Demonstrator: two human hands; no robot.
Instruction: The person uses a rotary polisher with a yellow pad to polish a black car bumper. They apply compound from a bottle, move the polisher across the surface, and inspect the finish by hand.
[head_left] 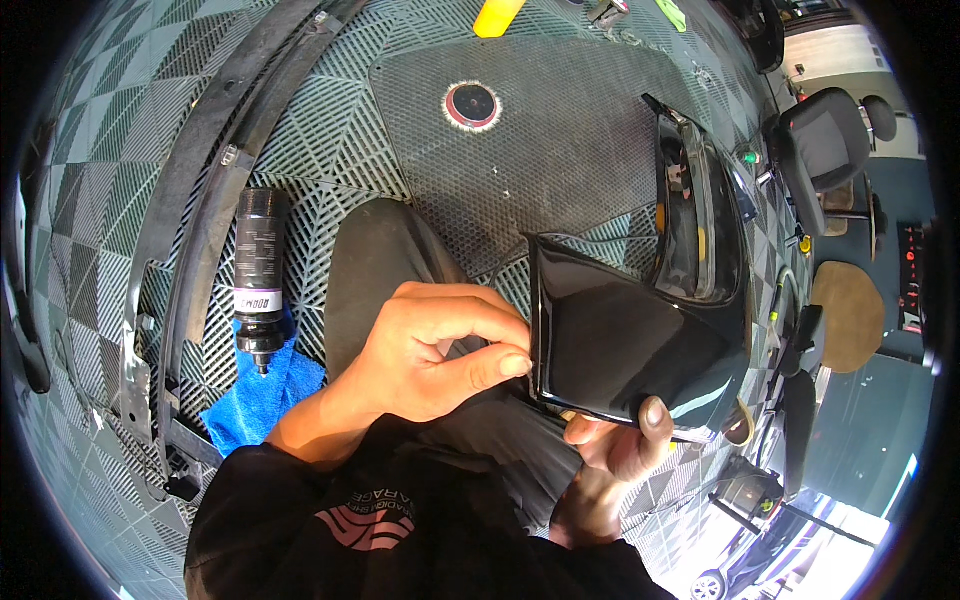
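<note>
A glossy black car part (625, 335) with a smoky lamp lens (690, 225) along its far right side rests tilted over my lap. My left hand (430, 350) is closed at its left edge, thumb and forefinger pinched together against the rim. Whether something thin lies in that pinch is hidden. From the near side my right hand (620, 445) grips the part, its thumb up on the edge and the other fingers partly hidden beneath. A thin dark cable (600, 238) runs behind the part's far edge.
At left, a black bottle (260, 250) lies on a blue cloth (270, 395) beside long dark trim strips (215, 170). Ahead, a round brush pad (471, 106) sits on a dark textured mat (540, 180). A yellow object (498, 15) lies beyond; a black chair (825, 140) stands right.
</note>
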